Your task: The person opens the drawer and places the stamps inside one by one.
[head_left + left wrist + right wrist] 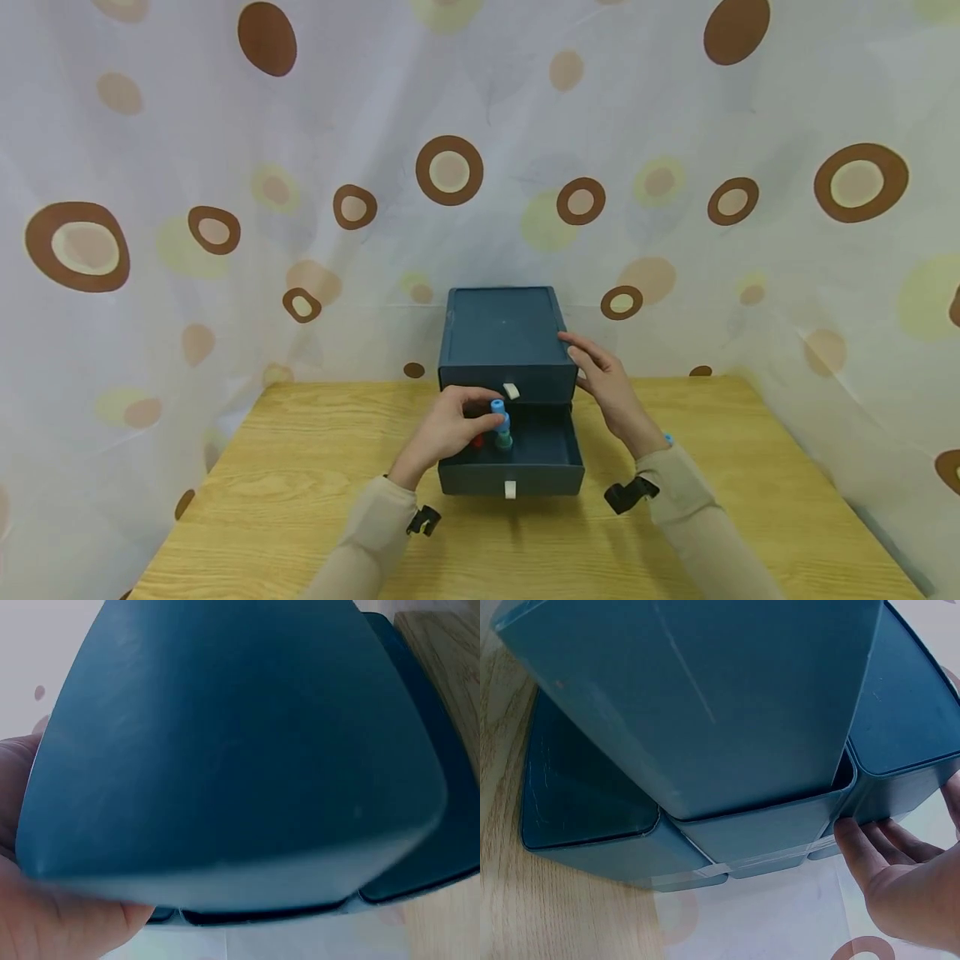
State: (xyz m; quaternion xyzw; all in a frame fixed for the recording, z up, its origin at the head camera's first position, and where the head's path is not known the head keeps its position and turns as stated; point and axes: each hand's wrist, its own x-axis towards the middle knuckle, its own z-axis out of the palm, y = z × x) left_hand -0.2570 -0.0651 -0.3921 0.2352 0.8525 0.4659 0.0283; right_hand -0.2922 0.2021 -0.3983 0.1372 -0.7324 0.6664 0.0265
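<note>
A dark blue drawer cabinet (pixel 504 325) stands at the back of the table, with a drawer (pixel 512 480) below its top one pulled out. Over that drawer, the thumb and fingers of my left hand (pixel 448 423) pinch a small light-blue knobbed piece (pixel 498 407). Right below it is a teal-green piece (pixel 504 440); whether the two are joined, I cannot tell. A red piece (pixel 477 441) shows partly beside them. My right hand (pixel 611 389) touches the cabinet's right side with extended fingers. In the left wrist view, the drawer hides what the left hand (pixel 64 922) holds.
The cabinet rests on a wooden table (pixel 322 467), before a spotted cloth backdrop (pixel 495 100). Another light-blue item (pixel 668 439) peeks out behind my right wrist. White handles (pixel 512 391) jut from the drawer fronts. Clear tape (pixel 780 855) runs along the cabinet's side.
</note>
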